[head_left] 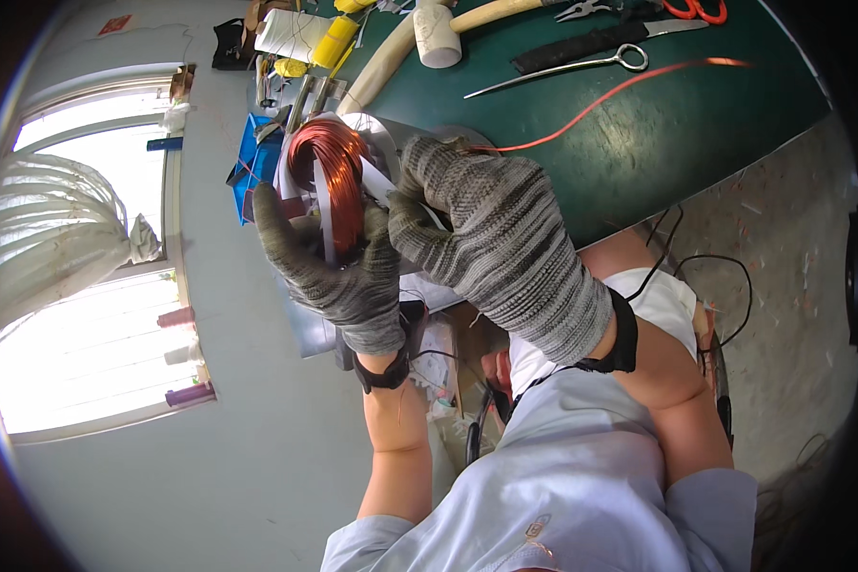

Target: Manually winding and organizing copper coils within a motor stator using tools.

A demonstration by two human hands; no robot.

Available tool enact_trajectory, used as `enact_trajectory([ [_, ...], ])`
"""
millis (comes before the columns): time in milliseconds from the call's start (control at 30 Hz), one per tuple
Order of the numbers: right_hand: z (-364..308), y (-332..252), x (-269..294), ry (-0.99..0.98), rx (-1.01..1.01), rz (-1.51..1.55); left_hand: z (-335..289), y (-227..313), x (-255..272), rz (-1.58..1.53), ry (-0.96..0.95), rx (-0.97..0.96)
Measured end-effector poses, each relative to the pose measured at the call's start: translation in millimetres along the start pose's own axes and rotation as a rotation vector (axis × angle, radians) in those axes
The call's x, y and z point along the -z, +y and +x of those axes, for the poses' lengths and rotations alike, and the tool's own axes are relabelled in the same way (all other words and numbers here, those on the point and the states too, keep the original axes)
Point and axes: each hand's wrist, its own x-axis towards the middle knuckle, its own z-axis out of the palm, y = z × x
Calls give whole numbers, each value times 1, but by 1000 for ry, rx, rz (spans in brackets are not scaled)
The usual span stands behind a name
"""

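A thick bundle of copper wire (338, 172) loops over a metal, ring-like part at the table's near left, with white strips beside it. My left hand (338, 286), in a grey knit glove, is closed round the bundle's lower end, thumb on its right and index finger stretched out on its left. My right hand (505, 224), gloved the same way, pinches a white strip (379, 181) just right of the copper; its fingertips are partly hidden. From behind the right hand a thin red-orange wire (582, 112) runs out across the table.
On the green table (715, 124) lie a white-headed mallet (438, 36), long tweezer-like metal rod with a ring (562, 71), black-handled knife (591, 46), pliers (591, 10) and red-handled scissors (701, 10). A blue bin (255, 157) stands left. Black cables (748, 286) hang below the table edge.
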Motion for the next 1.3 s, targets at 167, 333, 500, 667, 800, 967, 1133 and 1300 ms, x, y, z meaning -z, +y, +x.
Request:
enact_trajectory([
  [167,1,-4,1,-16,-18,5,2,0,1,31,-14,19],
  [333,3,-10,0,-33,-34,5,1,-1,0,91,-8,-27],
  [500,5,-5,-5,-70,-11,-55,2,1,2,157,-20,-47],
  [667,19,11,-16,5,152,-160,11,14,-5,99,-71,-66],
  [800,56,17,-5,-118,450,-457,17,25,1,221,-180,-114],
  [967,110,16,12,-584,201,-297,70,-1,75,-227,-717,5],
  [1133,121,16,-15,-644,496,-719,115,-70,64,-391,-676,88],
  [1300,114,33,-18,-551,428,-446,89,-103,30,-510,-702,303],
])
